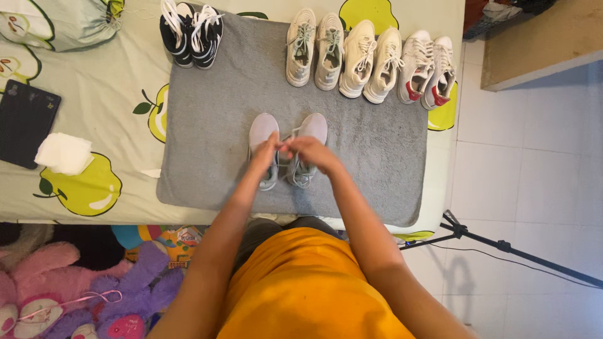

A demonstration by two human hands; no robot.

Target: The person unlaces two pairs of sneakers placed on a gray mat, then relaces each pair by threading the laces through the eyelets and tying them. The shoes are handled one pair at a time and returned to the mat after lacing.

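Observation:
A pair of light grey sneakers [312, 129] stands side by side in the middle of a grey towel [220, 113], toes pointing away from me. My left hand [265, 154] and my right hand [312, 152] meet above the gap between the two shoes. Both pinch a thin white lace [290, 139] coming from the right shoe. The hands cover the lacing area of both sneakers.
Black-and-white sneakers [190, 32] sit at the towel's far left; three pale pairs [370, 59] line the far right. A black pouch [24, 120] and folded white cloth [63, 154] lie left on the pear-print sheet. Plush toys [56, 289] lie below; a tripod leg [502, 246] stands right.

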